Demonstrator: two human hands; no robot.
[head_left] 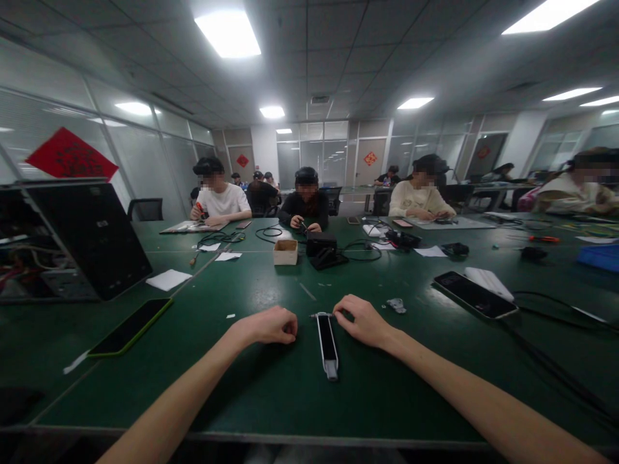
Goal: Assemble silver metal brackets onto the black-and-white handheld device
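Observation:
A narrow black-and-white device (327, 345) lies lengthwise on the green table (271, 393) between my hands. My right hand (363, 320) pinches a thin metal tool (321, 315) whose tip lies across the device's far end. My left hand (269, 325) rests on the table to the left of the device, fingers curled into a loose fist; whether anything is in it stays hidden. A small crumpled silvery piece (396, 305) lies just right of my right hand.
A phone in a green case (130, 327) lies at left, a black phone (474, 295) at right beside white paper and cables. An open computer case (72, 241) stands far left. A small cardboard box (285, 252) and black charger sit mid-table. Several people work at the far side.

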